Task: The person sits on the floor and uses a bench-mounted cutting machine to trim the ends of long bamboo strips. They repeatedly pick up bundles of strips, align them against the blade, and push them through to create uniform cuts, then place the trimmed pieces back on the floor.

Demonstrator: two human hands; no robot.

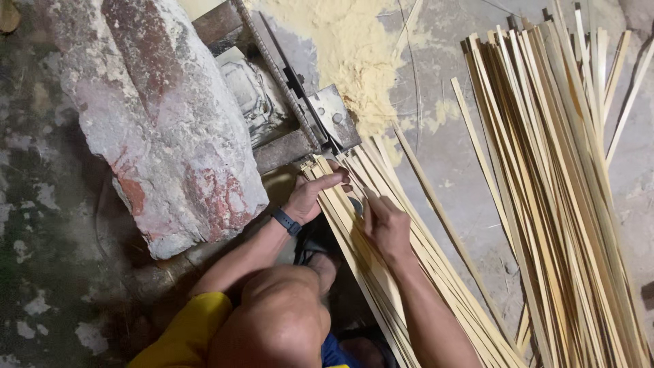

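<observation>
both hands on thin bamboo strips (381,259): left hand (315,197) fingers flat on top, right hand (385,225) pinching one; light, springy, splintery, best held just ahead of the fingers.

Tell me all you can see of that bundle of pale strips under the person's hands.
The bundle of strips is made of long, thin, flat, pale yellow slats, seemingly bamboo or wood. It lies slantwise on the concrete floor, its far ends fanned at a metal machine. The left hand lies across its top, and the right hand presses on it lower down.
</observation>
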